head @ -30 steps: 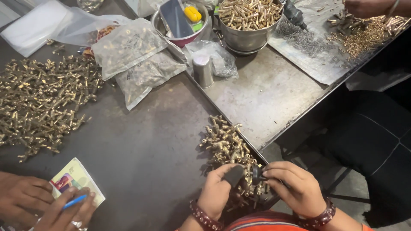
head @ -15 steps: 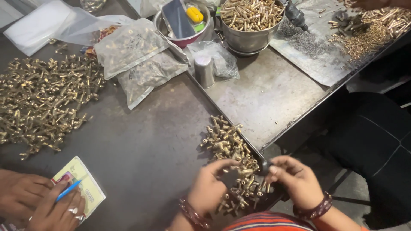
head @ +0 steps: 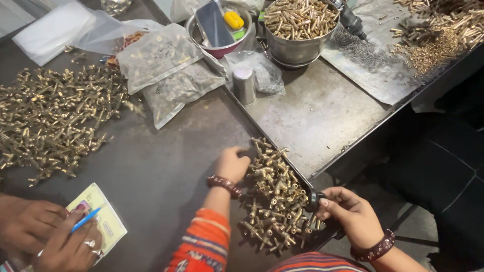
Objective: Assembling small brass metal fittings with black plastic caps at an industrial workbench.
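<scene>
From the head camera: your left hand (head: 231,163) rests curled at the far end of a heap of small brass fittings (head: 275,194) at the near edge of the dark table (head: 161,171); whether it grips anything is unclear. Your right hand (head: 350,214) pinches a small dark part (head: 312,200) beside the heap. Bottom left, another person's hands (head: 48,236) hold a blue pen (head: 85,219) over a card (head: 103,219).
</scene>
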